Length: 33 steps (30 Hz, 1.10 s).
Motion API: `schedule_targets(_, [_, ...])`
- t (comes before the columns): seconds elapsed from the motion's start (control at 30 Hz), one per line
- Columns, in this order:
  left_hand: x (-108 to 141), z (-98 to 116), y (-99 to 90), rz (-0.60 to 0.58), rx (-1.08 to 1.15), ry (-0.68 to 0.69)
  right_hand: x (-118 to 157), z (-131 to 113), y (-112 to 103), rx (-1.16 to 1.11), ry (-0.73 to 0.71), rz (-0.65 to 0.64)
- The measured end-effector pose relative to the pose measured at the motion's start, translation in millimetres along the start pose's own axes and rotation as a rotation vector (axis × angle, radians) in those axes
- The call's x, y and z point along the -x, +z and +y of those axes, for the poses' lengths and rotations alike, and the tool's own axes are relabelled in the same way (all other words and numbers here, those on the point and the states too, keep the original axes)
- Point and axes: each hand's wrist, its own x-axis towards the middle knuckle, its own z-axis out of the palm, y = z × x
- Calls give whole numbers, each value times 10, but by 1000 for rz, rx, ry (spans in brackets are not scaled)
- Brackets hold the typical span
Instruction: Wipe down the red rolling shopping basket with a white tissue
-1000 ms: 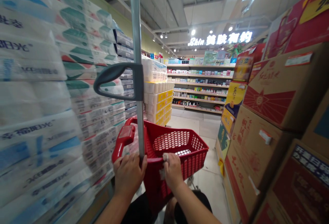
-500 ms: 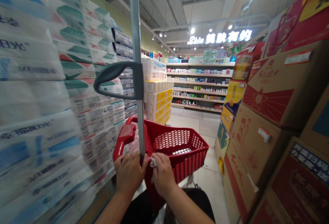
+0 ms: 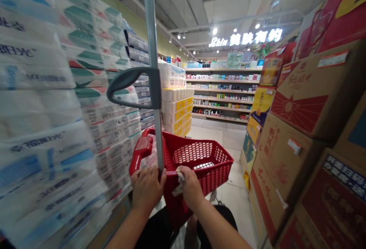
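A red plastic shopping cart (image 3: pixel 200 153) stands in front of me, its basket pointing to the right. My left hand (image 3: pixel 147 188) is closed over the cart's near edge, beside the foot of a grey metal pole (image 3: pixel 158 138). In my right hand (image 3: pixel 193 190) is a crumpled whitish cloth (image 3: pixel 179 182), pressed against the cart's near rim and side. A dark grey loop handle (image 3: pixel 156 89) sits on the pole above the hands. The cart's red handle (image 3: pixel 141 151) rises at the left of the pole.
Wrapped paper packs (image 3: pixel 42 127) are piled high on the left. Cardboard cartons (image 3: pixel 297 92) are stacked along the right side. Beyond the cart are paper packs with yellow labels (image 3: pixel 183 113) and shelves of small goods (image 3: pixel 223 92). Pale floor tiles (image 3: pixel 234 199) run between the stacks.
My right hand has moved slightly right along the cart's rim, and more of the cloth now shows. The left hand and cart appear shifted slightly right in view.
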Motion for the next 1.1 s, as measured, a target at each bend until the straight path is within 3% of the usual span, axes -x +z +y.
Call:
schedule_targets(0.13, [1, 22, -26, 17, -19, -31, 5, 63, -37, 59, 97, 64])
schedule_targets(0.27, [-10, 34, -47, 3, -22, -27, -48, -146, 22, 14, -79, -54])
schedule_targets(0.37, [-10, 27, -64, -13, -11, -11, -45, -98, -45, 58, -106, -73])
schedule_targets(0.57, [24, 54, -82, -35, -26, -39, 22, 200, -192, 176, 144, -7])
schedule_targets(0.77, [59, 95, -91, -28, -27, -67, 21, -48, -99, 119, 175, -13])
schedule_targets(0.87, [60, 97, -104, -43, -35, -73, 28, -198, -39, 53, 57, -58])
schedule_targets(0.97, [58, 95, -125, -60, -34, -58, 49, -199, -47, 25, -47, -81])
schedule_targets(1.1, [53, 105, -153, -78, -33, -61, 82, -90, -112, 73, 91, 26])
